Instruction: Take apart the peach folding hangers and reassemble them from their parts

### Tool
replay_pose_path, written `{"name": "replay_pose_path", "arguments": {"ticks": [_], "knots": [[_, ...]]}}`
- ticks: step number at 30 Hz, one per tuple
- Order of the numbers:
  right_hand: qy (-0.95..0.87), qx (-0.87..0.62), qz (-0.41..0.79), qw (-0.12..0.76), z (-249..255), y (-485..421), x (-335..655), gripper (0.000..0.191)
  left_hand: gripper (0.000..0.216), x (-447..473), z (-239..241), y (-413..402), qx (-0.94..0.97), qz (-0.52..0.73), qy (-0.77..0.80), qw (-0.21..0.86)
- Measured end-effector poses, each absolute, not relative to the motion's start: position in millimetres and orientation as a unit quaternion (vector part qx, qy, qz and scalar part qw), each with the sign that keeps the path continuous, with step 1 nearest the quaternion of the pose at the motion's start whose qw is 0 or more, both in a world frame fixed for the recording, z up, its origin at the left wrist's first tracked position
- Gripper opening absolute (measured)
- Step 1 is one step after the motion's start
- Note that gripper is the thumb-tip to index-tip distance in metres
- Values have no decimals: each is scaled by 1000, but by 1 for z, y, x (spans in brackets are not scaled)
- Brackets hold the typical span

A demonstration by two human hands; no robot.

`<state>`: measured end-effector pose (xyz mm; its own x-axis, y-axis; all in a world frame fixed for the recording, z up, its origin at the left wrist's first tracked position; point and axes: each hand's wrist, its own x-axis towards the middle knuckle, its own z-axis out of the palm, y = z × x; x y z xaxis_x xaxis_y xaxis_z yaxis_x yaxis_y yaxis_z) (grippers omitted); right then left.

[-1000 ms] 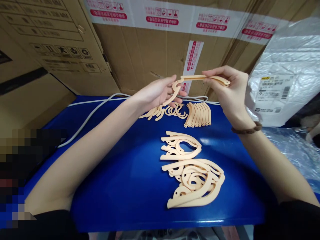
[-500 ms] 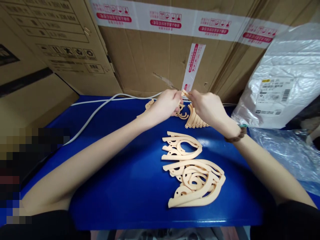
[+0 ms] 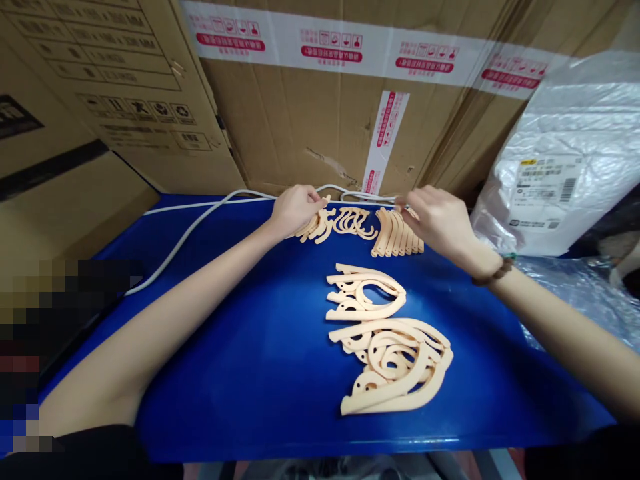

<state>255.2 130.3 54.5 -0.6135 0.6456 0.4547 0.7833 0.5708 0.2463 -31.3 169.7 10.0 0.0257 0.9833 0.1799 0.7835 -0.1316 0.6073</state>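
Note:
My left hand [image 3: 297,212] is at the back of the blue table, closed in a pinch on a small beige piece at the left pile of beige hanger pieces [image 3: 320,228]. My right hand [image 3: 437,217] is over the right end of a row of curved beige hanger arms [image 3: 393,237]. Its fingers are curled, and what lies between them is hidden. Between the hands are several thin hook-shaped pieces [image 3: 350,221]. Nearer to me lie folded beige hangers, a smaller group [image 3: 367,313] behind a larger stacked group [image 3: 420,400].
Cardboard boxes [image 3: 290,120] wall off the back and left of the blue table [image 3: 240,373]. A white cable [image 3: 187,237] runs along the rear and left. At right stand a white labelled parcel bag [image 3: 545,193] and clear plastic wrap [image 3: 575,307].
My hands were together over the middle, pinching beige pieces. They have parted, the left moving left to the pile and the right moving right to the row. The folded hangers stay put.

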Motion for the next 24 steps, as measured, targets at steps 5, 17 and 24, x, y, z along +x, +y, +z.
{"name": "replay_pose_path", "arguments": {"ticks": [5, 17, 24], "knots": [[-914, -321, -244, 37, 29, 113, 272, 27, 39, -40, 0, 168, 697, 255, 660, 117], [-918, -376, -89, 83, 19, 112, 271, 24, 39, -22, 32, 118, 871, 156, 369, 286], [-918, -379, -75, 89, 16, 111, 272, 22, 63, -27, 37, 104, 893, 5, 311, 325]]}}
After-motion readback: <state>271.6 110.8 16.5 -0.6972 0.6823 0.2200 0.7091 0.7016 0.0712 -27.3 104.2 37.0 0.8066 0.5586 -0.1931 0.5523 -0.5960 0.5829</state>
